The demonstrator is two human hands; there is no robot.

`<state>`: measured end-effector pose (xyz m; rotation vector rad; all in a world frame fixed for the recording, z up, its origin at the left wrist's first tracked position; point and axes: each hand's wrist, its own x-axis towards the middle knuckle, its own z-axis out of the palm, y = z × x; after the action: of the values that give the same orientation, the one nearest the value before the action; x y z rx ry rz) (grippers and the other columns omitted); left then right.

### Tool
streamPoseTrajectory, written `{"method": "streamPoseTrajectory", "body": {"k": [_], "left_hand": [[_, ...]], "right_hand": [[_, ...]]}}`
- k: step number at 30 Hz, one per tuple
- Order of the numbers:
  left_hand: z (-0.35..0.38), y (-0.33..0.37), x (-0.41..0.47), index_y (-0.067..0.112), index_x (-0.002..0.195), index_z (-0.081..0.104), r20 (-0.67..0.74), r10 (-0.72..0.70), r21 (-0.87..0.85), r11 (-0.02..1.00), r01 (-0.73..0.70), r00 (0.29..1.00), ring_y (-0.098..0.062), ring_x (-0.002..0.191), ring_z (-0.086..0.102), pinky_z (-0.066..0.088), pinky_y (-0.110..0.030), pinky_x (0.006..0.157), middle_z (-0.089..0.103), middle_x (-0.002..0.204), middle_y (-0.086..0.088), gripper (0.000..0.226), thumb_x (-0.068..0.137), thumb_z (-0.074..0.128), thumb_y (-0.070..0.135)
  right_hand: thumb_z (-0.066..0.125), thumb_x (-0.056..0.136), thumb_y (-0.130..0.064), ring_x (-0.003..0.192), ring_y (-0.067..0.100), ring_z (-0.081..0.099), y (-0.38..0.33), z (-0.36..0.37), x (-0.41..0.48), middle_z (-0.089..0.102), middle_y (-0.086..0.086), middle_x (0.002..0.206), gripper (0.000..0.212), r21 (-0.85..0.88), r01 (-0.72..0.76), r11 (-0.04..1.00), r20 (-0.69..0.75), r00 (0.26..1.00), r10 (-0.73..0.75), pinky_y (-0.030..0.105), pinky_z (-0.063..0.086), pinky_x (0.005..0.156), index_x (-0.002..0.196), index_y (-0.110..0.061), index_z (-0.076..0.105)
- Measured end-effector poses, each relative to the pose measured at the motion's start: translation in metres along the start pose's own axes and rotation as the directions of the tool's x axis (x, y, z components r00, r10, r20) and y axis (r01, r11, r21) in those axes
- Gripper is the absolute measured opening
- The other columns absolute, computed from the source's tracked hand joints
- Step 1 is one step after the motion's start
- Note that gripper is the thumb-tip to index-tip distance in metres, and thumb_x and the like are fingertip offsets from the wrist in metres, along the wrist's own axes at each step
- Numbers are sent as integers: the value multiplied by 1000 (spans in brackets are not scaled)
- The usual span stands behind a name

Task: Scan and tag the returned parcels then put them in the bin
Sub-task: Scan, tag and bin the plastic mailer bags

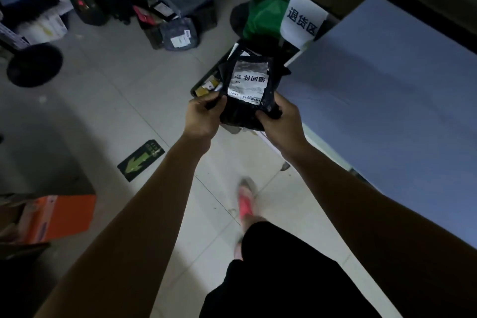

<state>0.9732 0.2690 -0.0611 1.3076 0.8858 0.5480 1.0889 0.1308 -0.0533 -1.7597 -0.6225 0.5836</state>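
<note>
A black plastic parcel [269,77] with a white printed label on top is held in the air with both hands. My left hand [204,117] grips its near left corner. My right hand [280,120] grips its near right edge. The parcel hangs just above the near end of a black bin [206,77] on the floor, which holds yellow and white packets. A white paper sign [302,19] with black characters stands at the bin's far end.
A pale blue table [387,90] runs along the right. Black crates with grey parcels [180,33] sit on the tiled floor at the back. An orange box [59,217] is at the left. A green bag [265,15] lies behind the bin.
</note>
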Motion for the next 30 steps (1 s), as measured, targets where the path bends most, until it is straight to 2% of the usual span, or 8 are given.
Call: {"method": "streamPoseTrajectory", "body": {"k": [5, 8, 10, 13, 17, 22, 24, 30], "left_hand": [[-32, -11, 124, -2, 103, 75, -7, -52, 123, 991, 52, 999, -26, 87, 66, 54, -58, 90, 72, 98, -23, 16, 97, 62, 4], [-48, -24, 202, 3, 108, 76, -11, -117, 156, 981, 118, 993, -19, 86, 70, 58, -43, 87, 76, 94, -11, 17, 97, 63, 7], [-53, -37, 252, 5, 108, 75, 15, -167, 180, 970, 161, 986, -17, 87, 70, 58, -36, 85, 75, 96, -9, 16, 98, 64, 9], [-50, -61, 317, -1, 103, 73, 77, -220, 270, 943, 193, 972, -21, 86, 65, 55, -38, 79, 70, 95, -15, 14, 97, 64, 8], [-42, -97, 400, -9, 108, 70, 153, -254, 410, 895, 173, 955, -20, 85, 60, 46, -32, 75, 65, 89, -13, 21, 97, 65, 8], [-31, -169, 498, 5, 111, 73, 297, -291, 518, 849, 103, 909, -15, 93, 69, 55, -29, 83, 72, 102, -7, 19, 98, 63, 15], [-25, -201, 526, 7, 113, 74, 389, -288, 535, 844, 39, 875, -8, 94, 67, 54, -24, 87, 73, 105, -3, 20, 100, 60, 14], [-26, -288, 567, 8, 129, 66, 437, -455, 691, 722, 34, 776, -32, 116, 64, 52, -44, 102, 68, 124, -14, 29, 102, 55, 10]], "right_hand": [[62, 81, -1, 100, 11, 70, 23, 64, 107, 75, -4, 108, 46, -34, -94, 995, -24, 995, 93, 26, 55, 82, 124, -18, 67], [65, 85, -2, 116, 19, 64, 45, 103, 173, 71, 1, 123, 50, -50, -172, 984, -51, 984, 169, 38, 54, 101, 133, -17, 63], [67, 88, -2, 119, 16, 63, 60, 126, 212, 69, -1, 127, 50, -17, -229, 973, -80, 971, 227, 32, 52, 104, 135, -18, 62], [66, 88, 3, 112, 2, 60, 87, 150, 262, 67, -10, 120, 52, 49, -313, 948, -218, 923, 316, 6, 46, 94, 135, -18, 64], [62, 90, 2, 115, 9, 60, 140, 177, 328, 65, -7, 126, 54, 48, -403, 914, -283, 872, 399, 4, 46, 90, 141, -18, 58], [56, 92, 2, 116, 14, 65, 220, 204, 391, 71, -3, 120, 50, 64, -429, 901, -377, 826, 420, 35, 55, 101, 136, -21, 62], [57, 95, -2, 114, 15, 66, 255, 214, 404, 71, -3, 118, 44, 23, -431, 902, -429, 811, 398, 38, 57, 98, 135, -21, 61], [57, 94, -7, 88, 24, 69, 337, 247, 409, 74, 3, 98, 39, -14, -601, 799, -515, 689, 509, 39, 60, 76, 129, -23, 67]]}}
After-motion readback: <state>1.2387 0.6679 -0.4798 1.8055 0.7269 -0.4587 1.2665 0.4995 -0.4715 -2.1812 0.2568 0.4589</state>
